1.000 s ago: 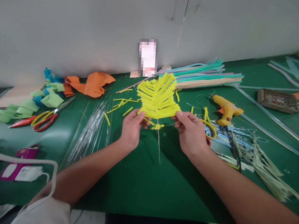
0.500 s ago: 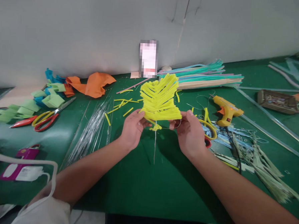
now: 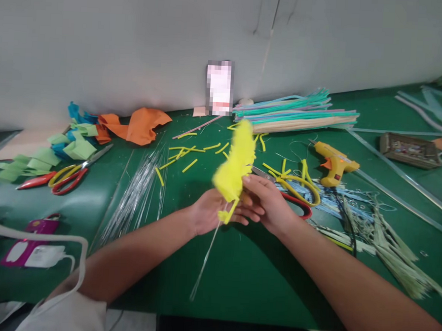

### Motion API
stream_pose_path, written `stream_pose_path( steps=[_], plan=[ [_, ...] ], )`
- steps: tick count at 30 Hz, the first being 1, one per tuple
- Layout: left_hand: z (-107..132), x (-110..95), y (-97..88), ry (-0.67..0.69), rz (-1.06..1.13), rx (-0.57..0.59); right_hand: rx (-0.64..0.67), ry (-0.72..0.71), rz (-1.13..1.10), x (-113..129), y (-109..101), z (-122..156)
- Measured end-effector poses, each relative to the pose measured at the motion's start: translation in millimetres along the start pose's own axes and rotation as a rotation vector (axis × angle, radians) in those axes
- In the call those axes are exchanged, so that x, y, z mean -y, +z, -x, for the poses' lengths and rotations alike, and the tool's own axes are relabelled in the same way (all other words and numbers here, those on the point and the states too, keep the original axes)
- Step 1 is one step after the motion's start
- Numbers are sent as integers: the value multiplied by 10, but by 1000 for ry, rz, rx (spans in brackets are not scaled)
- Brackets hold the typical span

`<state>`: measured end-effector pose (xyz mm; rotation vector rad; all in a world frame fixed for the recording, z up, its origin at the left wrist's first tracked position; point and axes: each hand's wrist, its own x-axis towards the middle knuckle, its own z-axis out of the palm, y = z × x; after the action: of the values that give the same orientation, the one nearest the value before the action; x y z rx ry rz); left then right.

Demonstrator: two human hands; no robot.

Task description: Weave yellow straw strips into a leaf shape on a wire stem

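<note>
A yellow pipe-cleaner leaf (image 3: 236, 159) on a thin wire stem (image 3: 204, 257) stands edge-on above the green table (image 3: 215, 279), blurred by motion. My right hand (image 3: 265, 201) pinches its base from the right. My left hand (image 3: 213, 215) lies palm up under the base, its fingers partly hidden behind the leaf and my right hand. The wire points down toward the front edge of the table.
Short yellow offcuts (image 3: 186, 156) lie behind the hands. A bundle of bare wires (image 3: 134, 195) and red-yellow scissors (image 3: 67, 174) are to the left, a yellow glue gun (image 3: 334, 164), another pair of scissors (image 3: 295, 191) and long coloured stems (image 3: 298, 112) to the right.
The leaf was held flat and spread between both hands; now it is turned edge-on and lower. My hands have come together at its base, and the wire has swung to the lower left.
</note>
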<state>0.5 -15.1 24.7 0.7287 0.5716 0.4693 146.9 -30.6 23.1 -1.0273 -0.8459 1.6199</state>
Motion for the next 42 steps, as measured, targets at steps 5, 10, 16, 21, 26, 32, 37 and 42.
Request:
stream_pose_path(
  steps=[5, 10, 16, 21, 26, 32, 37, 42],
  plan=[
    [-5, -80, -67, 127, -222, -312, -82, -55, -105, -35, -53, -62],
    [-58, -224, -377, 403, -140, -776, -286, -109, 71, -43, -145, -128],
    [-1, -301, -457, 886, -769, -832, -306, -174, 1215, 92, -190, -101],
    [20, -218, -382, 757, -1546, -422, -318, -206, 1607, 205, -193, -46],
    [-51, -177, -439, 612, -1871, -222, -462, -195, 1773, 394, -410, -35],
    [-46, -221, -507, 590, -1972, -293, -335, 210, 1882, 562, -550, -61],
    [-35, -224, -514, 566, -1923, -315, -293, 254, 1883, 589, -559, -39],
    [-21, -245, -517, 565, -1891, -160, -176, 136, 1900, 545, -654, -16]
  ],
)
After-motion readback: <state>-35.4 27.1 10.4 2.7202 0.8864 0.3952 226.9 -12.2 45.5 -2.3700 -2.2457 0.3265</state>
